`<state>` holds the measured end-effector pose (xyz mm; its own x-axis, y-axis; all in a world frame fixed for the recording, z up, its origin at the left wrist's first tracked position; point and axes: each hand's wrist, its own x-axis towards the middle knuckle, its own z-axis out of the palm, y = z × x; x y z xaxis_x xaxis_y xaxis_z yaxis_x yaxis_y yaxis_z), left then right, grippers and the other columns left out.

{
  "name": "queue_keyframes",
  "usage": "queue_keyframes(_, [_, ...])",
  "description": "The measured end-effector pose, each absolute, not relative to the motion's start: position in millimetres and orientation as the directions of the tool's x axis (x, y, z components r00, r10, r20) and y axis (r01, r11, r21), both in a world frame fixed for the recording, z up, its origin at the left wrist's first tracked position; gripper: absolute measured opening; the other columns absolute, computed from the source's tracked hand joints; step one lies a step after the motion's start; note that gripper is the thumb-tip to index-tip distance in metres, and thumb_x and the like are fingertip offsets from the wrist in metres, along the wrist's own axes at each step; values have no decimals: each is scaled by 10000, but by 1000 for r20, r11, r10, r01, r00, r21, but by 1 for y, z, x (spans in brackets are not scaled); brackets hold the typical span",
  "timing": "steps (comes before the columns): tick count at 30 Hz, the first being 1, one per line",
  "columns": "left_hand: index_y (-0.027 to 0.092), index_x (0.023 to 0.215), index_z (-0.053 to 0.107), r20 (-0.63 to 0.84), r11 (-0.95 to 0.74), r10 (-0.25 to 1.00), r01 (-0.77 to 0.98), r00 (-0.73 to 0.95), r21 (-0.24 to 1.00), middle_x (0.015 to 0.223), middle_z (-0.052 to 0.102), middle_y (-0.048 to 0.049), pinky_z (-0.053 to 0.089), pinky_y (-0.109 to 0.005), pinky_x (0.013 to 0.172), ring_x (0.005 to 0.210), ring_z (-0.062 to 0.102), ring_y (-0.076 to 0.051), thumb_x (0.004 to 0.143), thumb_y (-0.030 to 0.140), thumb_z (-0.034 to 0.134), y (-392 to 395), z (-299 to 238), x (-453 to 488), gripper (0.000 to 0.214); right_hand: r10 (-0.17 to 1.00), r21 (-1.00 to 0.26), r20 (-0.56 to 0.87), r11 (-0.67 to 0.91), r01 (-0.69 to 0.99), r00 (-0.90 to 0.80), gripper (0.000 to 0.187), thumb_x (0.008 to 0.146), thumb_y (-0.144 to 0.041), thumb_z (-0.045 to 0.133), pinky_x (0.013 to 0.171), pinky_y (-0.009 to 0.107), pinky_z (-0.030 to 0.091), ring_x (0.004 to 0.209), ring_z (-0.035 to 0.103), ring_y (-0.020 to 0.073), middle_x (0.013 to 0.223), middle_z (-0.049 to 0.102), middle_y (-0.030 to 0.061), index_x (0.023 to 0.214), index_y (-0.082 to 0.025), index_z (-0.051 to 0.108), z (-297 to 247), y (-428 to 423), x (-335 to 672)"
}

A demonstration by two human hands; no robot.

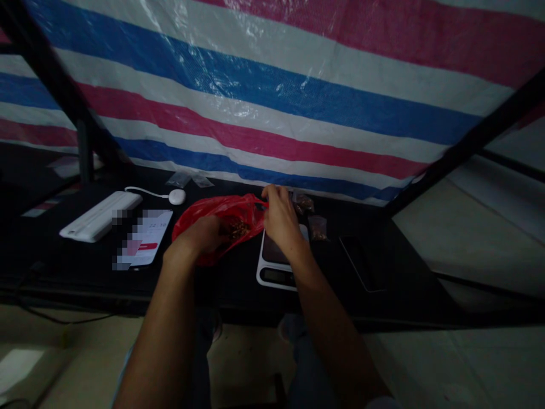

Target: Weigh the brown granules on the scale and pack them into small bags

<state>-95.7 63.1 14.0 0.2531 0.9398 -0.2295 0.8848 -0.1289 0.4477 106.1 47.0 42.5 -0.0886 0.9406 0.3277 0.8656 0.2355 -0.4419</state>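
A red plastic bag (230, 203) lies open on the black table, with small brownish pieces (238, 228) inside it. My left hand (204, 234) reaches into the bag's mouth; its fingertips are hidden there, so I cannot see what they touch. At the bag's right edge, my right hand (279, 215) has its fingers closed on the red plastic. Below that hand is a white digital scale (266, 271), partly covered by the hand and forearm. Just right of the scale lie a small clear bag of brownish pieces (318, 228) and another filled clear bag (303, 202) behind it.
To the left are a white power bank (102, 216) with a cable to a round white charger (177, 196), and a lit phone (149, 241). Flat clear bags (187, 179) lie behind. A dark phone (360, 264) lies right. A striped plastic sheet (272, 102) hangs behind the table.
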Motion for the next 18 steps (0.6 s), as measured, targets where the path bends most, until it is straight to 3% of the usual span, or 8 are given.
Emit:
queue_keyframes(4, [211, 954, 804, -321, -171, 899, 913, 298, 371, 972, 802, -104, 521, -273, 781, 890, 738, -237, 850, 210, 631, 64, 16, -100, 202, 965, -254, 219, 198, 947, -143, 305, 911, -3, 441, 925, 382, 492, 1084, 609, 270, 1143, 600, 145, 990, -161, 688, 55, 31, 101])
queue_keyframes(10, [178, 1002, 790, -221, -223, 920, 896, 323, 384, 1005, 794, -129, 517, -276, 750, 925, 735, -257, 856, 178, 592, 58, 25, -96, 246, 914, -287, 215, 396, 872, -345, 277, 944, -53, 467, 907, 334, 515, 1044, 670, 238, 1161, 651, 131, 1106, -155, 667, 68, 2, 66])
queue_keyframes(12, [178, 967, 794, -191, -225, 927, 887, 322, 402, 996, 796, -127, 520, -276, 755, 939, 733, -261, 841, 164, 586, 58, 25, -95, 244, 891, -303, 146, 454, 838, -430, 278, 936, -37, 472, 900, 330, 523, 1057, 685, 247, 1139, 694, 133, 1096, -140, 675, 60, 3, 59])
queue_keyframes(18, [201, 995, 804, -220, -208, 908, 840, 356, 501, 1022, 803, -91, 518, -266, 872, 973, 730, -238, 811, 170, 601, 62, 22, -98, 275, 927, -198, -107, 334, 922, -359, 235, 944, -101, 549, 901, 359, 542, 1104, 697, 301, 1167, 723, 211, 1111, -77, 713, 32, 27, 61])
